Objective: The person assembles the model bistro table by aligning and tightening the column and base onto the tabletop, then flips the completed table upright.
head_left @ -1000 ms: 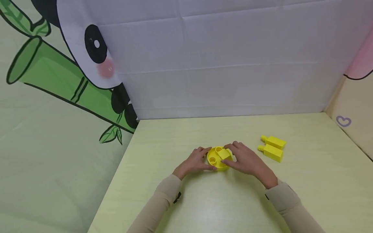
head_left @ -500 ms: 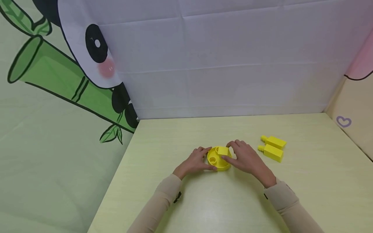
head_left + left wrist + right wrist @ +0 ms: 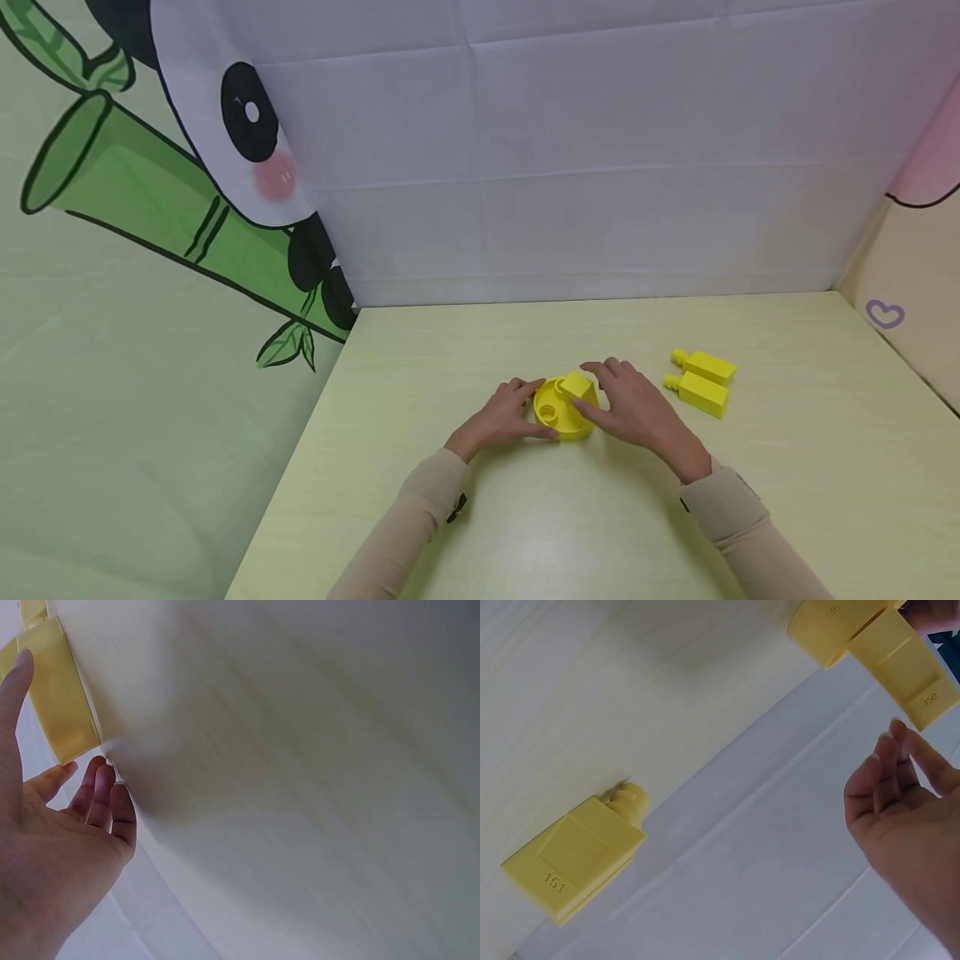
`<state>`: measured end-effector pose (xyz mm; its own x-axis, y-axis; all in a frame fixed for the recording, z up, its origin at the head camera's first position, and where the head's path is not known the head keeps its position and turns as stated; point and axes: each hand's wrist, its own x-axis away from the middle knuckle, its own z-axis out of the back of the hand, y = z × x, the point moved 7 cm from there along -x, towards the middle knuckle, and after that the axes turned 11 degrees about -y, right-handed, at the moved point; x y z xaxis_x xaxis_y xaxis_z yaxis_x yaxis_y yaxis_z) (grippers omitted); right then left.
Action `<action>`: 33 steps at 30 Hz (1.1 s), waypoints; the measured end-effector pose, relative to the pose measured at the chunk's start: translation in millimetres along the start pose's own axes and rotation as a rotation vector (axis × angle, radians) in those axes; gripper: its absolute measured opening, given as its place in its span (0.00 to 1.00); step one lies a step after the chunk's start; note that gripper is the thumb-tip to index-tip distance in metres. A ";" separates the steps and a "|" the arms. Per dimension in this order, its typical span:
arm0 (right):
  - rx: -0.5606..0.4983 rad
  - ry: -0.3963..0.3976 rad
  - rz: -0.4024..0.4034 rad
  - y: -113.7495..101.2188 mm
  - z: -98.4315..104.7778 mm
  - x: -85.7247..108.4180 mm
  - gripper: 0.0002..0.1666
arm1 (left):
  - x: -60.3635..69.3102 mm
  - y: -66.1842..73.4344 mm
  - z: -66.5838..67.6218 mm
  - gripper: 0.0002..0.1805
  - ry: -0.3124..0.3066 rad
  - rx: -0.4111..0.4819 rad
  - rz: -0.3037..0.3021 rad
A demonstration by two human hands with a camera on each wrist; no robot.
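Note:
A shallow round yellow base (image 3: 557,426) with raised sockets lies on the table. My left hand (image 3: 501,417) grips its left rim between thumb and fingers; the left wrist view shows the thumb along the base's side wall (image 3: 66,697). On the base's far right stands a yellow rectangular block (image 3: 577,385), marked 150 in the right wrist view. My right hand (image 3: 636,408) has thumb and index finger at two sides of this block. In the right wrist view, fingertips meet or nearly meet its end, and the thumb is out of sight.
Two yellow blocks with threaded necks, a nearer one (image 3: 702,394) and a farther one (image 3: 708,367), lie to the right of the hands. A white cloth wall (image 3: 570,208) rises along the table's back edge. Printed green cloth (image 3: 135,400) hangs at the left.
The block on the base has turned and shifted slightly toward the back, with my right fingers shifting alongside it. My left hand and the base have stayed in place.

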<state>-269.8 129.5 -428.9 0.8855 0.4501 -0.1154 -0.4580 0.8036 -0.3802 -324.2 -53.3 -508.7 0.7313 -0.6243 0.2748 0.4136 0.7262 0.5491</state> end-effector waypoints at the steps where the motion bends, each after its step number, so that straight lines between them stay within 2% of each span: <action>1: -0.016 -0.016 0.019 -0.7 -1.0 -0.2 0.32 | 0.0 0.0 0.0 0.53 0.000 0.001 0.000; 5: -0.043 -0.046 0.047 -1.1 -3.5 -2.0 0.31 | 0.7 0.2 -0.3 0.53 -0.002 0.003 0.003; 8: -0.011 -0.017 0.009 0.9 -2.6 -3.5 0.29 | 1.2 0.6 -0.5 0.53 -0.005 0.002 0.003; 11: 0.020 0.009 -0.038 3.3 -1.2 -4.4 0.33 | 1.3 1.1 -0.6 0.53 -0.006 0.000 0.004; 14: 0.022 0.002 -0.057 5.5 -0.7 -4.0 0.34 | 1.2 1.1 -0.2 0.53 -0.004 0.006 0.007; 19: 0.061 0.005 -0.085 9.9 3.0 -2.1 0.26 | 1.6 0.8 0.2 0.53 0.000 0.018 0.014; 23: 0.092 0.022 -0.151 14.4 7.9 0.2 0.27 | 1.0 0.8 0.2 0.53 0.002 0.017 0.018; 30: 0.101 0.008 -0.158 12.8 9.1 2.2 0.23 | 1.0 1.6 -0.1 0.53 0.002 0.016 0.014; 33: 0.108 -0.001 -0.179 14.1 9.2 4.3 0.27 | 1.0 1.6 0.0 0.53 0.001 0.012 0.011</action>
<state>-273.2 146.3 -426.3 0.9535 0.2964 -0.0543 -0.2989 0.9079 -0.2938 -322.8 -52.8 -507.5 0.7363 -0.6158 0.2803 0.3988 0.7297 0.5555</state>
